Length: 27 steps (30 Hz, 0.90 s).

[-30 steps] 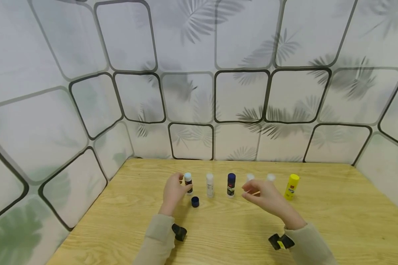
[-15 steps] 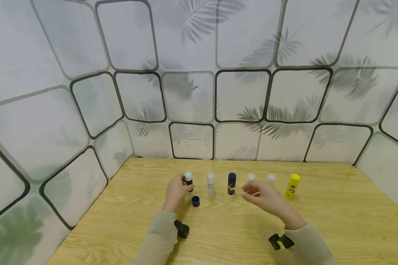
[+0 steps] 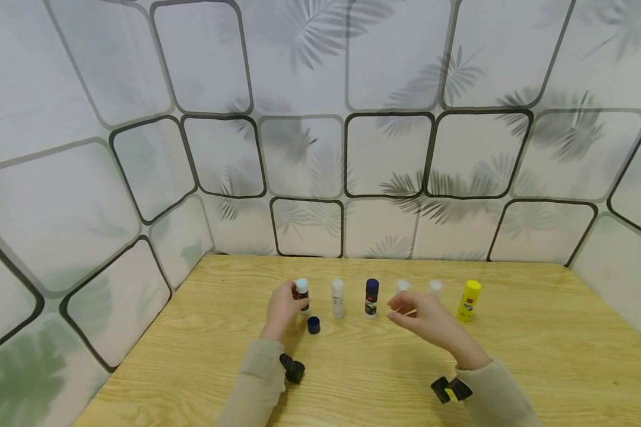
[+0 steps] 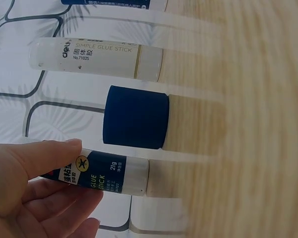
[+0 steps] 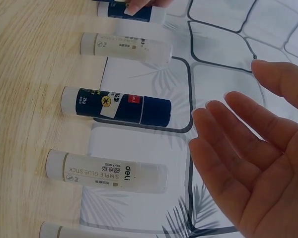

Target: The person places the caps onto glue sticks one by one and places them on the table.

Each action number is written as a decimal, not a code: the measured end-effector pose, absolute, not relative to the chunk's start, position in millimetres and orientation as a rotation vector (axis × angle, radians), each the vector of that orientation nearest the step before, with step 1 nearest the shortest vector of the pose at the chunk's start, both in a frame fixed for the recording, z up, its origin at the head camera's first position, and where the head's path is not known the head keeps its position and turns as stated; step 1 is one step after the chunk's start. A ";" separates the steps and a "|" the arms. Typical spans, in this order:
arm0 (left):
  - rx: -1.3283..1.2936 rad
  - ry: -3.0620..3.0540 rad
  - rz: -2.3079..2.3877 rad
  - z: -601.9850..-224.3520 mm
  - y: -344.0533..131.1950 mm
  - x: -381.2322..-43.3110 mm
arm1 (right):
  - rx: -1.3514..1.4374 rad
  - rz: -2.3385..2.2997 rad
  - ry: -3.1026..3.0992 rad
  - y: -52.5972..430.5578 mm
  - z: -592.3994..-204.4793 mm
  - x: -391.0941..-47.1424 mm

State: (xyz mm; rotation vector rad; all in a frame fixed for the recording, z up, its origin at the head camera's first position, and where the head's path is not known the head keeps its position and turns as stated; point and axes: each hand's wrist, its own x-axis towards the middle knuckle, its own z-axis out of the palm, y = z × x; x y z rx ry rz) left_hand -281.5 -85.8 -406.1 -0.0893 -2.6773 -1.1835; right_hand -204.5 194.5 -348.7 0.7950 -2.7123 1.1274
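My left hand [image 3: 280,312] holds an uncapped navy glue stick [image 4: 111,171] upright on the table, thumb on one side and fingers on the other. Its pale top shows above the fingers in the head view. The loose navy cap [image 4: 136,118] stands on the table just in front of this stick, apart from it. My right hand [image 3: 432,320] hovers above the table with loosely bent fingers; its palm [image 5: 258,183] is bare in the right wrist view. Nearest to it are a capped navy glue stick [image 5: 116,106] and a white glue stick [image 5: 107,171], both untouched.
Another white glue stick [image 3: 338,298] stands between the held stick and the capped navy one. Two white tops [image 3: 403,285] show behind my right hand, and a yellow glue stick [image 3: 469,301] stands at the right. A patterned curtain [image 3: 310,228] borders the wooden table [image 3: 352,379].
My left hand's thumb and fingers have drawn in around the uncapped glue stick, and the wrist has turned slightly. The right hand, the cap and the other sticks have stayed put.
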 end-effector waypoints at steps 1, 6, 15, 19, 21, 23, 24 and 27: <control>-0.089 -2.681 -1.183 -406.2 -86.1 -281.3 | 0.797 1.131 -2.713 194.7 -348.7 -204.5; -0.073 -2.713 -1.176 -404.8 -86.5 -280.9 | 0.804 1.139 -2.712 195.3 -349.1 -204.5; -0.103 -2.680 -1.127 -390.5 -83.8 -273.4 | 0.807 1.149 -2.706 195.9 -348.4 -203.6; -0.126 -2.658 -1.102 -380.6 -81.5 -265.9 | 0.797 1.134 -2.708 195.5 -348.1 -203.5; -0.136 -2.644 -1.100 -375.3 -81.0 -260.7 | 0.788 1.132 -2.709 195.1 -348.5 -203.7; -0.156 -2.633 -1.095 -369.6 -80.9 -255.2 | 0.784 1.135 -2.710 194.9 -348.6 -203.9; -0.165 -2.629 -1.095 -366.8 -81.2 -252.4 | 0.783 1.135 -2.709 194.9 -348.7 -204.2; -0.196 -2.607 -1.098 -358.9 -81.8 -245.7 | 0.789 1.138 -2.706 195.4 -348.6 -204.6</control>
